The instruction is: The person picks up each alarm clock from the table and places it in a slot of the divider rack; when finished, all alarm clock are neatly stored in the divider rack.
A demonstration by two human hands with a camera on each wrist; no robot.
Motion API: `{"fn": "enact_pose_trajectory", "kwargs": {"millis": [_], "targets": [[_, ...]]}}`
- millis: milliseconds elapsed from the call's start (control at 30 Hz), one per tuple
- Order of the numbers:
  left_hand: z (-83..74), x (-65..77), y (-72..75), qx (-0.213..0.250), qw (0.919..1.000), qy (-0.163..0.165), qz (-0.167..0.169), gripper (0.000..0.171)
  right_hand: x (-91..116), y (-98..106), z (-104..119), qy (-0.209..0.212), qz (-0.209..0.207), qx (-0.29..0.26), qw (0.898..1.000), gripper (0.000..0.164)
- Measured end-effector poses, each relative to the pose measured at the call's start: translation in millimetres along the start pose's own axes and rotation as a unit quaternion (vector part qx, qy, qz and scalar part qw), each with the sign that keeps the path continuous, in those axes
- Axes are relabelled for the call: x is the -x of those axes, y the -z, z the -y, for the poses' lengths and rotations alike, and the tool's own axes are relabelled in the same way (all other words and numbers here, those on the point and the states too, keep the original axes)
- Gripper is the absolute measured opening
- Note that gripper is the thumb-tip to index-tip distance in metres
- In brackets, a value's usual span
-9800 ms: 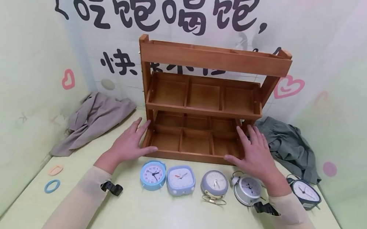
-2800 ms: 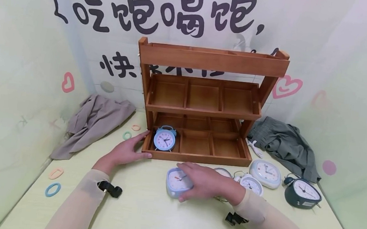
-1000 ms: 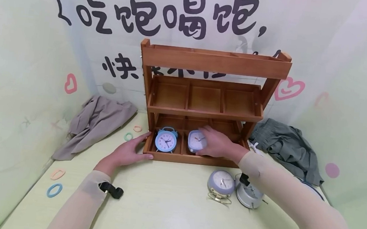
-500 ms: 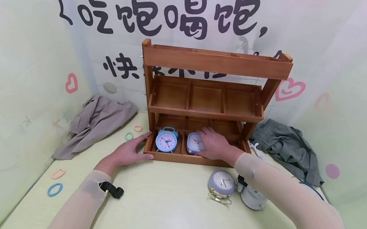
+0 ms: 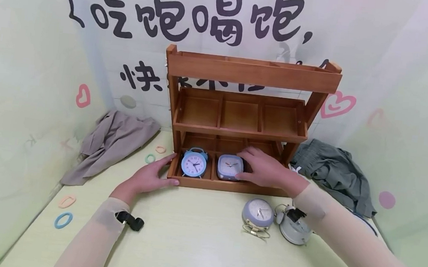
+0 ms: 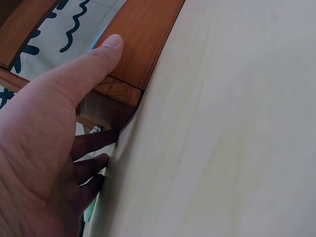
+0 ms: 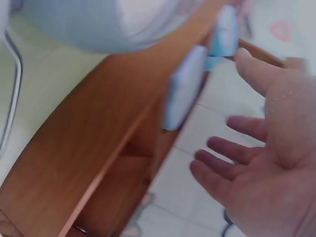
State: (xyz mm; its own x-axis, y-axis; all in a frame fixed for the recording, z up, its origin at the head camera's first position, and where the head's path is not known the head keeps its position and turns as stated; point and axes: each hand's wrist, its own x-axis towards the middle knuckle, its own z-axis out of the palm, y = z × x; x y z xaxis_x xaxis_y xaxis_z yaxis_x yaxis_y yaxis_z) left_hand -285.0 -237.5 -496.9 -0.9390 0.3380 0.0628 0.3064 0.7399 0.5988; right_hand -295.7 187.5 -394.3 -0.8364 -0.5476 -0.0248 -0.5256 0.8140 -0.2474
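The right hand (image 5: 265, 168), released, sits beside the clock (image 5: 230, 168) in the rack's (image 5: 253, 73) bottom middle; the left hand (image 5: 146, 180) (loose-fingered) touches its left corner.

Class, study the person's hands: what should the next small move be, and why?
Probably, the right hand should move to the round purple clock: the hand is open and holds nothing, the square clock and blue clock sit in the rack, and the purple one lies on the table just in front.
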Motion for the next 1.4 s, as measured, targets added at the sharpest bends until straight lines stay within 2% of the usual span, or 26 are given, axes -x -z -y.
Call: {"fn": "enact_pose_trajectory", "kwargs": {"millis": [133,267,433,567,867,1200,1400], "targets": [[-0.4,0.1,1.8,0.001,1.0000,0.001,-0.001,0.113,33.2,8.1,0.8,0.021,0.005,-0.023,1.000,0.079],[0.0,-0.2,2.3,0.000,1.0000,-0.001,0.001,0.112,66.9,7.4,2.0,0.033,0.019,-0.049,0.998,0.078],[1.6,-0.5,2.3,-0.001,1.0000,0.001,0.001,0.113,96.9,-4.6,1.0,0.040,0.039,-0.081,0.995,0.081],[1.5,-1.0,2.4,0.000,1.0000,0.003,0.003,0.114,111.6,-17.7,-2.3,0.056,0.037,-0.077,0.995,0.086],[1.4,-2.9,1.3,0.000,1.0000,-0.002,0.003,0.113,122.9,-30.3,-6.7,0.046,0.034,-0.086,0.995,0.090],[0.4,-1.8,1.2,0.000,1.0000,-0.003,0.002,0.113,125.2,-41.5,-1.1,0.047,0.062,-0.093,0.993,0.106],[3.4,-1.9,-1.5,0.001,1.0000,-0.001,0.000,0.114,125.0,-48.4,4.0,0.044,0.039,-0.068,0.996,0.097]]}}
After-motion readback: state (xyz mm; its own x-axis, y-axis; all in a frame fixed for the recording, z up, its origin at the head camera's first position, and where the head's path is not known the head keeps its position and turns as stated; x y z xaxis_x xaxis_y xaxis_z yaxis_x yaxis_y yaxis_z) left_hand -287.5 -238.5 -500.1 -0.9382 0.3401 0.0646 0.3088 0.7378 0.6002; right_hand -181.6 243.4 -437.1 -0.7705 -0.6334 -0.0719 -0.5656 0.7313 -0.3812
